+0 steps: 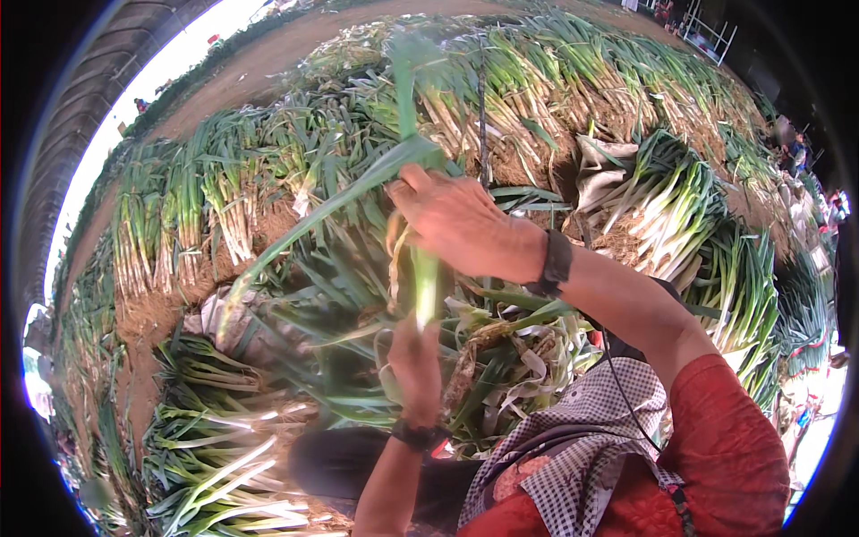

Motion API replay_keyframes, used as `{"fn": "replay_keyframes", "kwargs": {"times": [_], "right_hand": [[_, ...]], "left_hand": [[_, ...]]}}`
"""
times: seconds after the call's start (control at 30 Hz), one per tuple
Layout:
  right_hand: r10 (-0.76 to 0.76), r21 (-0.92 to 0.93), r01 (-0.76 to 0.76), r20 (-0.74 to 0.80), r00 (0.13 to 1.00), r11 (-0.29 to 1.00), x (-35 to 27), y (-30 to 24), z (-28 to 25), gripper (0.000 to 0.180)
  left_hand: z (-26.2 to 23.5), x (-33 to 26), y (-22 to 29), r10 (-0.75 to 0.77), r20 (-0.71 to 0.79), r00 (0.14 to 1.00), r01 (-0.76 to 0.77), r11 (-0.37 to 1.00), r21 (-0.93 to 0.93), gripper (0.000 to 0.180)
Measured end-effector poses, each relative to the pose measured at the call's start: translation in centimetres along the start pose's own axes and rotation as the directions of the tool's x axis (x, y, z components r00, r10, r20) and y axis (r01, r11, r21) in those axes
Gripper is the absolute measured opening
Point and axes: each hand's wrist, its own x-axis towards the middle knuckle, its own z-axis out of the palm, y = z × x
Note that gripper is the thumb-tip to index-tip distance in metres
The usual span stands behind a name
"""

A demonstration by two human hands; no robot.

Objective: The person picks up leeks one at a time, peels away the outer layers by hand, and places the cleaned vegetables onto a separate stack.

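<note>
Left hand (413, 365) was closed around the pale lower end of a leek stalk (424, 288), held upright just below frame centre. Right hand (461, 225), at 12 o'clock from the left, was curled with fingers pinching the stalk's green outer leaf (344, 197), which trailed toward 8 o'clock. Bundled leeks (676, 201) lay at 2 o'clock, trimmed leaf scraps (514, 353) at 4 o'clock, soil (148, 313) at 9 o'clock.

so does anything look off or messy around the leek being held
Nothing looks damaged. The long green-and-white leek is gripped by the left hand low and the right hand at its leaves. Loose pale peeled leaf scraps lie heaped beneath, unlike the tidy bundled rows.
</note>
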Motion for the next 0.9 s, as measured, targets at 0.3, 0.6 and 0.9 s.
{"fn": "replay_keyframes", "kwargs": {"times": [0.3, 0.6, 0.9], "right_hand": [[-0.199, -0.087, 0.204, 0.056, 0.978, 0.975, -2.7, 4.3, 2.0, 0.008], [0.693, 0.933, -0.328, 0.141, 0.707, 0.145, -5.5, 3.3, 6.4, 0.016], [0.045, 0.574, 0.039, -0.132, 0.990, 0.818, -12.7, -9.0, 5.9, 0.032]], "left_hand": [[0.0, 0.6, 0.5, -0.420, 0.108, 0.901, 0.432, 0.846, -0.312, 0.018], [0.7, 0.0, -0.3, -0.407, 0.220, 0.887, 0.456, 0.849, -0.268, 0.031], [-0.4, 1.6, -1.5, -0.205, 0.045, 0.978, 0.198, 0.828, -0.525, 0.035]]}}
